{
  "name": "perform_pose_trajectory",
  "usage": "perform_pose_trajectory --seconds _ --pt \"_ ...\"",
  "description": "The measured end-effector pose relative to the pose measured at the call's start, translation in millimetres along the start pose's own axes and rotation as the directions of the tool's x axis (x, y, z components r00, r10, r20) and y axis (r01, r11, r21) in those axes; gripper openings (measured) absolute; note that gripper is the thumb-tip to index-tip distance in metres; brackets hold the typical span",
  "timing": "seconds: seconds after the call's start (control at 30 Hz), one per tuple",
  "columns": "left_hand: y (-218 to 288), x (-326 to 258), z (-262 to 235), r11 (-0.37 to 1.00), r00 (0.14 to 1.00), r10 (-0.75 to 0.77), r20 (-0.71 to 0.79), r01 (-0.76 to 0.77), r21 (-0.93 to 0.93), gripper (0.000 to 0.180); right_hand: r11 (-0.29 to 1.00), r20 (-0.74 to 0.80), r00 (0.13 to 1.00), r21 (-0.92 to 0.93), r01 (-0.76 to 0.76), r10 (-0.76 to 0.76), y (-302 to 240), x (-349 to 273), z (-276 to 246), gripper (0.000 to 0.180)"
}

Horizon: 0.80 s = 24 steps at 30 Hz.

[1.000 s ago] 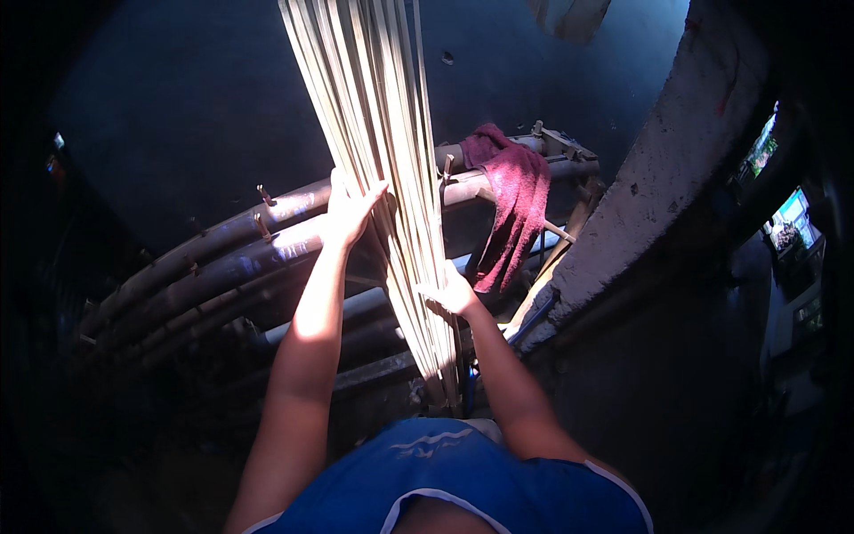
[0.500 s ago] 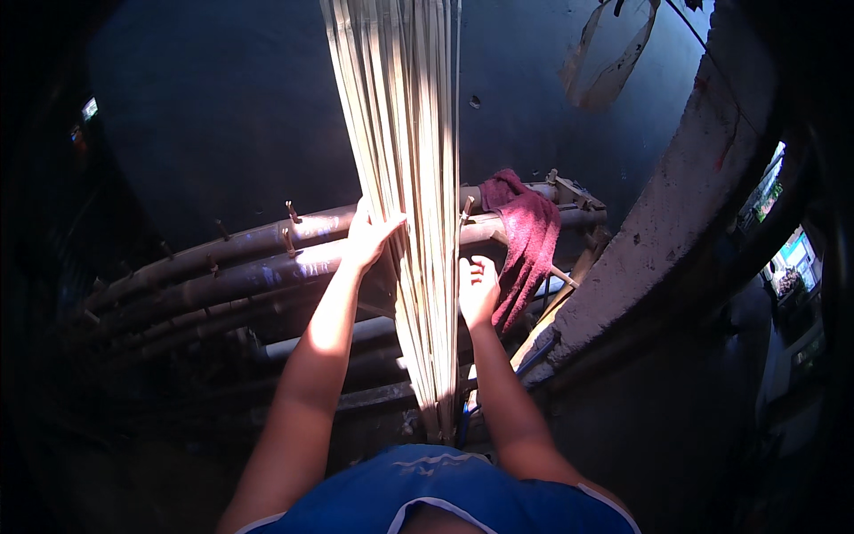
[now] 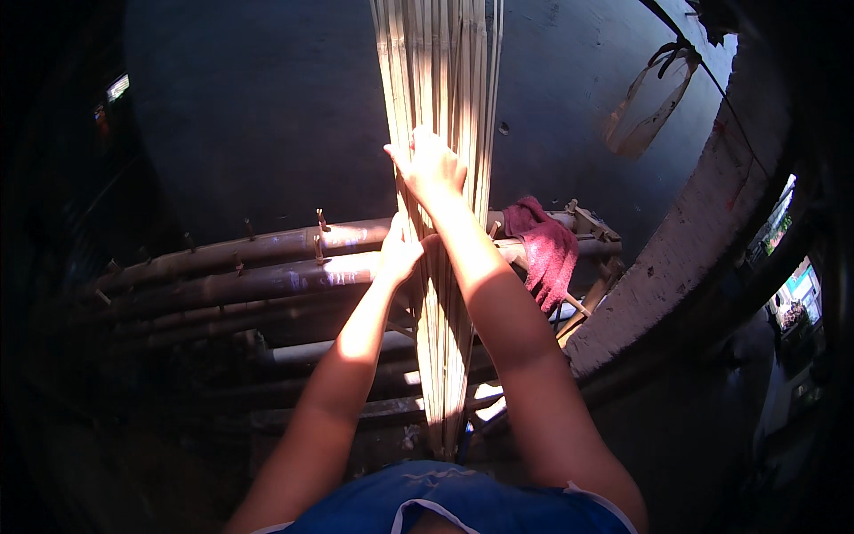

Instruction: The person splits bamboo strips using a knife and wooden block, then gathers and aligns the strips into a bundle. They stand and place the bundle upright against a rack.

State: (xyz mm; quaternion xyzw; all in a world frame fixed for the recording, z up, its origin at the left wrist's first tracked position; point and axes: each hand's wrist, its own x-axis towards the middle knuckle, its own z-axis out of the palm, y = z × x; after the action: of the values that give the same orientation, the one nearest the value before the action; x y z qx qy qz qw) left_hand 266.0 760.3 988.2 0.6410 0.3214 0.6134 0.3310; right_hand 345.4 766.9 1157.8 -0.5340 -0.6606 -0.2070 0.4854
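A bundle of long, thin, pale strips, which look like split bamboo (image 3: 439,67), runs from the top of the view down toward my body. At its left edge, my left hand (image 3: 399,252) is closed on the strips, partly in shadow. Farther up, my right hand (image 3: 433,166) lies over the top of the bundle with its fingers curled in and its thumb pointing left. My right forearm crosses in front of the strips and covers part of them. Bright sun washes out the right fingers, so their exact hold is hard to see.
Under the bundle lies a rack of bamboo poles (image 3: 209,287) with upright pegs. A maroon towel (image 3: 549,253) hangs over its right end. Beyond stands a dark bluish wall (image 3: 258,116); a rough pale slanting ledge (image 3: 663,262) rises at right. A whitish bag (image 3: 649,111) hangs at upper right.
My right hand has moved up and left from beside the bundle onto its top. My left hand stays at the left edge. The whole view has shifted somewhat.
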Motion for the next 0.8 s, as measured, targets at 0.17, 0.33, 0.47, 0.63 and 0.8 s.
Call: perform_pose_trajectory --seconds 0.17,0.33,0.47,0.63,0.8 --pt "1.1 -2.5 -1.3 0.983 0.999 -0.015 0.035 0.022 -0.184 0.067 0.995 0.163 0.985 0.071 -0.069 0.056 7.5 11.2 4.9 0.036" --pt "-2.1 -1.5 -0.1 0.941 0.996 -0.038 0.080 0.063 -0.332 0.063 0.952 0.053 0.985 0.252 -0.175 0.167 19.2 11.1 3.8 0.035" --pt "1.5 -1.2 -2.1 0.987 0.998 -0.025 0.062 0.034 -0.155 0.066 0.939 0.013 0.981 0.288 -0.188 0.192 20.7 6.6 5.1 0.033" --pt "13.6 -4.6 -4.4 0.991 0.990 -0.115 0.079 0.120 -0.058 0.072 0.980 0.016 0.998 0.184 -0.070 0.068 15.6 -3.4 10.5 0.030" --pt "20.2 -4.7 -4.0 0.983 0.986 -0.167 0.028 0.164 0.087 0.080 0.997 -0.053 0.998 -0.076 0.025 -0.029 10.7 -5.2 16.4 0.028"
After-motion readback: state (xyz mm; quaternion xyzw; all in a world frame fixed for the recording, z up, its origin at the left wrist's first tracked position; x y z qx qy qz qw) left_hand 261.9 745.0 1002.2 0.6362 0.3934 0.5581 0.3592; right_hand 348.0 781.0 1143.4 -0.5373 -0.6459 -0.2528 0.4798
